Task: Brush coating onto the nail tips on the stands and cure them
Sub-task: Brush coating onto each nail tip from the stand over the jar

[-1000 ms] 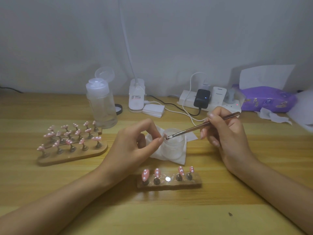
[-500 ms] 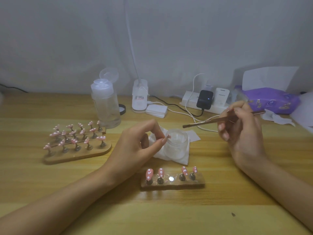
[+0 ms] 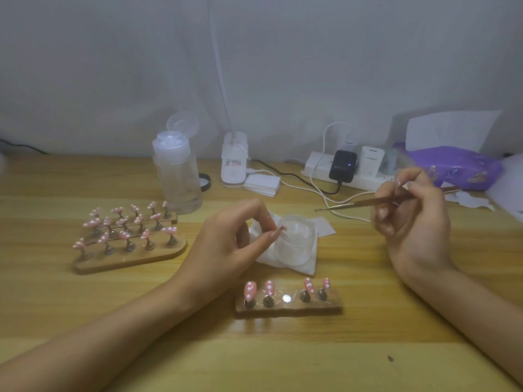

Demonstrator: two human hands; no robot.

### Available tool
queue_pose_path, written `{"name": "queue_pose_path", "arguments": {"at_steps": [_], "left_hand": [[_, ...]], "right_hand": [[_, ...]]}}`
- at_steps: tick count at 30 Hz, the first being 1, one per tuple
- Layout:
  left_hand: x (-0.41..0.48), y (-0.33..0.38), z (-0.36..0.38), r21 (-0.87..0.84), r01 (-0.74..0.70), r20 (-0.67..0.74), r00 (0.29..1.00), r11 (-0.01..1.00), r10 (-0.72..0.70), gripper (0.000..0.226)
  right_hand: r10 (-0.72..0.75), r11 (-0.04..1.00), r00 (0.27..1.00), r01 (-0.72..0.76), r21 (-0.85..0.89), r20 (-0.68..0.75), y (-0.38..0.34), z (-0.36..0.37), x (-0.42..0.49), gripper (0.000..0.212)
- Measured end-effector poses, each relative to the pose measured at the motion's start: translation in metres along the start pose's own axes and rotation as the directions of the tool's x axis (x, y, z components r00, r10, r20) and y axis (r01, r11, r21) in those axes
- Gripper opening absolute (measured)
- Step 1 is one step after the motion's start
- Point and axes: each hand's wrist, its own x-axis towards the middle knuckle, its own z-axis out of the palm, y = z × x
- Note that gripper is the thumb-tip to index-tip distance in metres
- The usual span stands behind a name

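Note:
My left hand (image 3: 226, 244) pinches a small pink nail tip (image 3: 282, 228) between thumb and forefinger, just left of a frosted glass jar (image 3: 297, 239) on a white tissue. My right hand (image 3: 410, 216) grips a thin metal brush (image 3: 368, 200), its tip pointing left above the table, apart from the jar. In front of me a small wooden stand (image 3: 288, 305) carries pink dotted nail tips on pegs, with one bare metal spot in the middle. A larger wooden stand (image 3: 130, 257) with several pink tips sits at the left.
A clear pump bottle (image 3: 177, 174) stands behind the large stand. A white lamp base (image 3: 234, 162), a power strip with chargers (image 3: 348, 168) and loose cables lie at the back. A purple wipes pack (image 3: 450, 166) and tissues sit at the far right.
My right hand has drawn the brush away from the nail tip, up and to the right. My left hand still holds the tip by the jar.

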Motion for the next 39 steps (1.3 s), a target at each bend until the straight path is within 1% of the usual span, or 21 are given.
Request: {"name": "queue_pose_path", "arguments": {"at_steps": [2,3,5,7,15,19,21,24,28,30,32,34,36,39], "left_hand": [[0.0,0.0,0.0,0.032,-0.002,-0.006,1.0,0.999,0.002,0.013],[0.0,0.0,0.0,0.041,-0.003,-0.008,1.0,0.999,0.003,0.012],[0.001,-0.001,0.0,0.052,-0.004,-0.009,1.0,0.999,0.004,0.012],[0.001,-0.001,0.0,0.06,-0.008,-0.009,1.0,0.998,0.008,0.011],[0.001,-0.001,0.0,0.052,-0.021,-0.02,1.0,0.998,0.022,0.012],[0.0,-0.001,0.0,0.056,-0.027,-0.018,0.999,0.998,0.028,0.013],[0.001,0.0,0.001,0.053,-0.027,-0.022,0.999,0.998,0.028,0.014],[0.0,-0.001,0.001,0.049,-0.031,-0.023,0.999,0.998,0.032,0.014],[0.001,-0.001,0.001,0.054,-0.035,-0.019,0.999,0.998,0.036,0.014],[0.002,-0.001,0.001,0.045,-0.032,-0.022,0.999,0.998,0.033,0.015],[0.001,-0.001,0.002,0.033,-0.033,-0.023,0.999,0.999,0.034,0.014],[0.001,-0.001,0.001,0.017,-0.027,-0.02,0.999,0.999,0.027,0.015],[0.001,-0.001,0.001,0.006,-0.018,-0.019,1.0,1.0,0.018,0.016],[0.001,0.0,0.002,-0.017,-0.004,-0.01,1.0,1.0,0.004,0.015]], "right_hand": [[0.084,0.996,0.996,-0.084,-0.007,-0.004,0.003,0.003,-0.002,0.027],[0.135,0.99,0.991,-0.135,-0.029,-0.004,0.005,0.005,-0.004,0.029],[0.218,0.974,0.976,-0.216,-0.07,0.026,0.009,0.009,-0.008,0.028],[0.25,0.965,0.966,-0.243,-0.097,0.068,0.011,0.012,-0.009,0.026],[0.266,0.96,0.958,-0.253,-0.117,0.107,0.011,0.013,-0.01,0.025],[0.261,0.96,0.964,-0.255,-0.114,0.043,0.012,0.011,-0.008,0.024],[0.249,0.965,0.966,-0.241,-0.105,0.069,0.01,0.012,-0.008,0.025],[0.242,0.963,0.964,-0.224,-0.15,0.11,0.01,0.013,-0.01,0.027],[0.238,0.964,0.97,-0.229,-0.137,0.049,0.011,0.01,-0.008,0.025],[0.222,0.97,0.972,-0.211,-0.122,0.081,0.01,0.011,-0.009,0.026],[0.203,0.972,0.972,-0.185,-0.145,0.121,0.01,0.012,-0.01,0.026],[0.204,0.968,0.975,-0.186,-0.168,0.092,0.011,0.01,-0.009,0.025],[0.211,0.967,0.976,-0.201,-0.155,0.053,0.012,0.008,-0.008,0.026],[0.196,0.974,0.975,-0.182,-0.134,0.103,0.011,0.009,-0.008,0.027]]}}
